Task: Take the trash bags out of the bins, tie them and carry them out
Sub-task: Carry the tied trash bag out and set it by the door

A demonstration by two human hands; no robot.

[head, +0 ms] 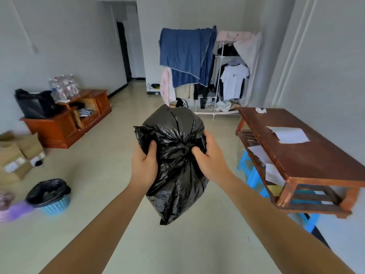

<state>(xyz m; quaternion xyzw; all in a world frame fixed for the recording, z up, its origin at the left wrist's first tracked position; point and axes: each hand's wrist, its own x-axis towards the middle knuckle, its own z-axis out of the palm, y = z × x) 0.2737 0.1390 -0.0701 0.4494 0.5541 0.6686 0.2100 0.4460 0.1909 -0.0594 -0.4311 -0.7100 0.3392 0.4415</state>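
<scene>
Though the box labels (12, 167) blur beyond reading, left hand (145, 167) and right hand (211, 161) both grip the black trash bag (173, 131), fingers curled into its gathered neck.

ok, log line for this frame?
phase: tying | left hand: grips black trash bag | right hand: pinches its neck | blue bin: bagged

Left hand (145, 167), right hand (212, 161), forearms (110, 224) all bare.
</scene>
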